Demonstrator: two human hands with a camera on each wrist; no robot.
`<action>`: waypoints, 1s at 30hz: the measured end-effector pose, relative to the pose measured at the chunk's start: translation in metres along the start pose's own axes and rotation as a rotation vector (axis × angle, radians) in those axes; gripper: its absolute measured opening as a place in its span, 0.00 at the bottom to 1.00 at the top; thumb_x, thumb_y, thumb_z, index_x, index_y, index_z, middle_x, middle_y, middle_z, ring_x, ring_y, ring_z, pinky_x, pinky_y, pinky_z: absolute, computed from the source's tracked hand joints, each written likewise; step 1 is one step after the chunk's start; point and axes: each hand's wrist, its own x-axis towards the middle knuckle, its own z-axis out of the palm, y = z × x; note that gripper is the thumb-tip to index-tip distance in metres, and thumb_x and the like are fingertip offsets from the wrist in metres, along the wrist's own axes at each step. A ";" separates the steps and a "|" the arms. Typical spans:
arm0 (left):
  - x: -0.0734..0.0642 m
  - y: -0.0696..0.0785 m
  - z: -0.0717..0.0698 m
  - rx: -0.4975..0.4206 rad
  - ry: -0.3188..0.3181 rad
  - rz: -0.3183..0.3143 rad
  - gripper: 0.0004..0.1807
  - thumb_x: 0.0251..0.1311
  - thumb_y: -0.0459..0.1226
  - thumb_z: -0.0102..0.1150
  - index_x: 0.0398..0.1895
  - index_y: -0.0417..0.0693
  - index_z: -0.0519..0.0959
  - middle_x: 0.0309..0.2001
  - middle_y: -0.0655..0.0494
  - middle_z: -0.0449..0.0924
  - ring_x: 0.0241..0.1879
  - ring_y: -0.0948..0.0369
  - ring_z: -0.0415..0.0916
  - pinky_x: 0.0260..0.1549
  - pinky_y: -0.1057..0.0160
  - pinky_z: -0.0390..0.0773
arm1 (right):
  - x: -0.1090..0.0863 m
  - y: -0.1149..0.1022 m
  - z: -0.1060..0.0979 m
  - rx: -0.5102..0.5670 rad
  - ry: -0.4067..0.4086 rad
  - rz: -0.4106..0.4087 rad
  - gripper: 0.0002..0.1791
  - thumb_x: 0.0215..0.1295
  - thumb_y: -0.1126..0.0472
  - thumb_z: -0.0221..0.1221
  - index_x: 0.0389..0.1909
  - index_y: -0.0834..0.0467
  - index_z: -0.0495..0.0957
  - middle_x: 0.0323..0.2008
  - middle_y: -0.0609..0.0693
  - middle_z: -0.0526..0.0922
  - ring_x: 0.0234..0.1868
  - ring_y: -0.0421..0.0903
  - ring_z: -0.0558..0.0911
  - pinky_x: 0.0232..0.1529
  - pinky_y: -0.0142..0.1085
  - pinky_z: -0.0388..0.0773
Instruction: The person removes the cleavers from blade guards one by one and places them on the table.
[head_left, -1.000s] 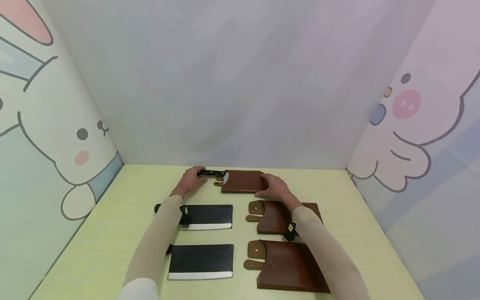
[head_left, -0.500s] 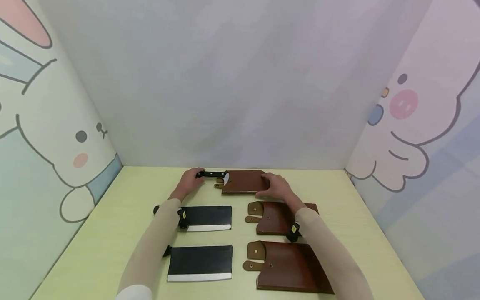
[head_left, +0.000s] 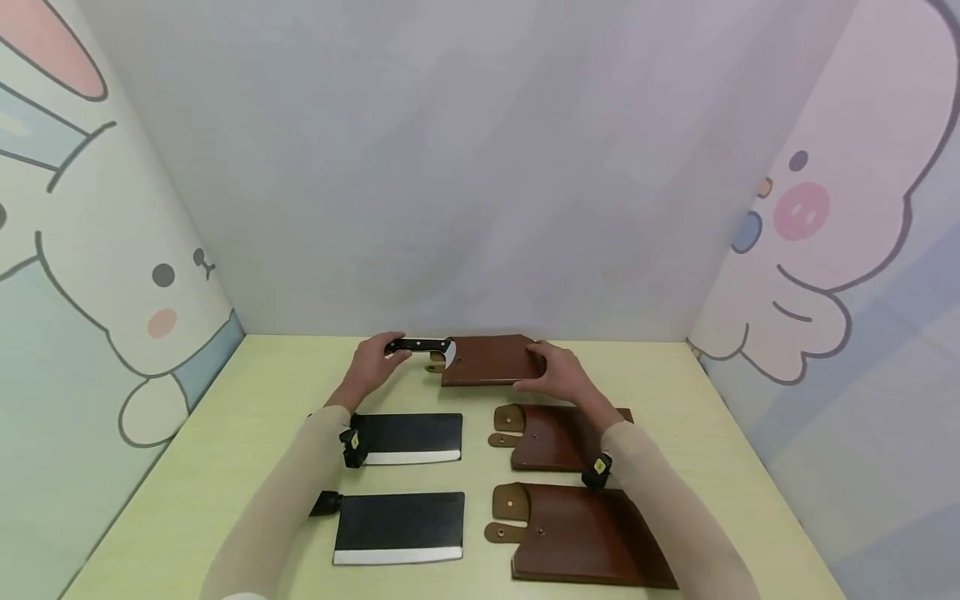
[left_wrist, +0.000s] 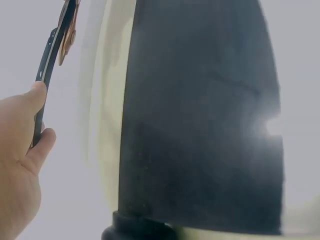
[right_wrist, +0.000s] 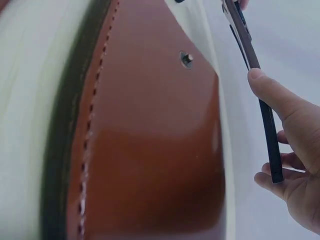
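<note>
At the back of the table, my left hand [head_left: 370,364] grips the black riveted handle [head_left: 417,345] of a cleaver. Its blade sits inside a brown leather sheath [head_left: 487,360], with only a curved silver part [head_left: 451,356] showing by the handle. My right hand [head_left: 561,375] holds the sheath's right end, thumb on one face and fingers on the other. Edge-on in the right wrist view, the held sheath [right_wrist: 269,127] slants between thumb and fingers. In the left wrist view, my thumb and fingers pinch the handle [left_wrist: 44,70]. Small tan straps [head_left: 435,362] stick out below the handle.
Two black-bladed cleavers, one in the middle [head_left: 412,433] and one in front [head_left: 401,525], lie left of centre. Two brown sheaths, one in the middle [head_left: 547,433] and one in front [head_left: 585,533], lie to their right. A grey wall [head_left: 465,208] stands behind.
The sheathed cleaver has risen slightly, held by both hands. My left forearm has shifted left, showing more of the front cleaver's handle; my right wrist has shifted a little right.
</note>
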 end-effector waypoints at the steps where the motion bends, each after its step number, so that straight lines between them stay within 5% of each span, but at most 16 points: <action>1: -0.002 0.001 -0.001 0.000 0.011 0.012 0.29 0.71 0.42 0.62 0.69 0.36 0.72 0.64 0.35 0.76 0.60 0.41 0.76 0.57 0.42 0.77 | -0.002 -0.001 -0.001 0.001 0.004 0.001 0.54 0.51 0.36 0.76 0.73 0.60 0.68 0.69 0.62 0.73 0.67 0.61 0.75 0.62 0.55 0.75; 12: -0.021 0.013 -0.004 0.028 0.071 0.065 0.29 0.67 0.44 0.67 0.67 0.37 0.76 0.63 0.37 0.77 0.62 0.41 0.75 0.57 0.41 0.76 | -0.026 -0.017 -0.016 -0.005 0.036 -0.017 0.57 0.51 0.36 0.75 0.75 0.63 0.65 0.71 0.64 0.70 0.68 0.63 0.74 0.63 0.56 0.75; 22: -0.032 0.019 -0.011 0.027 0.101 0.075 0.28 0.67 0.45 0.67 0.64 0.38 0.78 0.60 0.39 0.79 0.55 0.43 0.80 0.53 0.42 0.79 | -0.042 -0.025 -0.010 0.032 0.113 -0.018 0.59 0.49 0.36 0.77 0.75 0.62 0.64 0.72 0.61 0.70 0.69 0.61 0.73 0.64 0.55 0.74; 30: -0.037 0.026 -0.016 0.054 0.125 0.142 0.26 0.65 0.43 0.69 0.61 0.37 0.80 0.54 0.39 0.83 0.52 0.44 0.81 0.51 0.43 0.79 | -0.049 -0.029 -0.007 0.006 0.172 -0.048 0.57 0.47 0.40 0.79 0.74 0.62 0.67 0.71 0.59 0.72 0.67 0.60 0.75 0.62 0.54 0.76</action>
